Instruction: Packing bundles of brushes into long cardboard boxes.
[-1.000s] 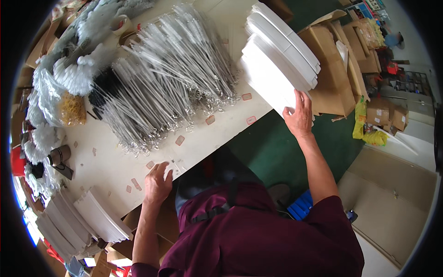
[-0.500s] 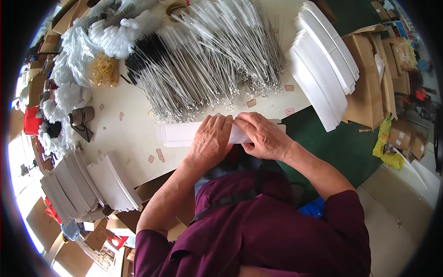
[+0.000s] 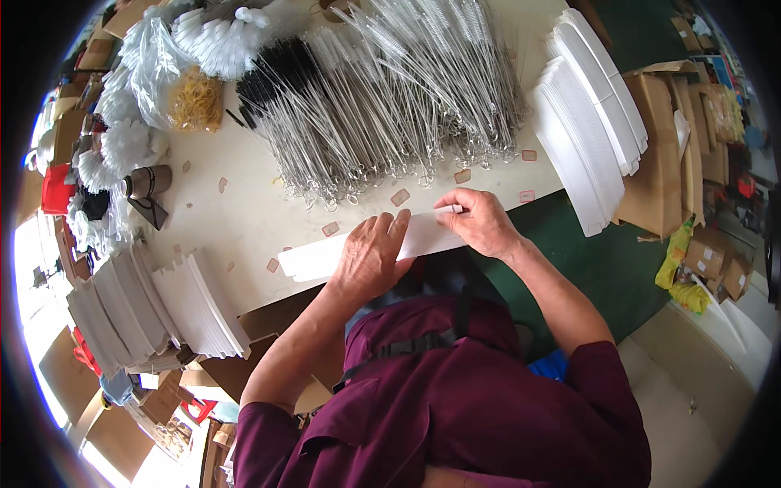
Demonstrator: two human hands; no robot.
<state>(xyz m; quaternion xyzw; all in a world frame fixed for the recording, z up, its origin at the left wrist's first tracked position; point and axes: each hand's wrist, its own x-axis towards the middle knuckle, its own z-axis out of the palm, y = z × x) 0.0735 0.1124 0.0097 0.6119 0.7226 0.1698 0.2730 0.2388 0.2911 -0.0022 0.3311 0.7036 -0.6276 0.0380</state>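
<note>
At the table's front edge lies a long narrow white paper box, its left end jutting out flat past my hand. My left hand is closed over its middle, fingers on top and thumb toward me. My right hand grips the right end, thumb below and fingers bent at a small raised flap. The palms hide part of the box. Just beyond my hands lies a wide heap of thin wire brushes with looped metal ends, some with black bristles at the left.
Flat white boxes are stacked at the right table edge, more flat white pieces at the left. A bag of yellow rubber bands, plastic-wrapped bundles and a dark cup stand at the far left. Cardboard cartons are on the right.
The box has tilted, its right end now higher than its left. My right hand has moved right along it, apart from my left hand. The view has shifted slightly.
</note>
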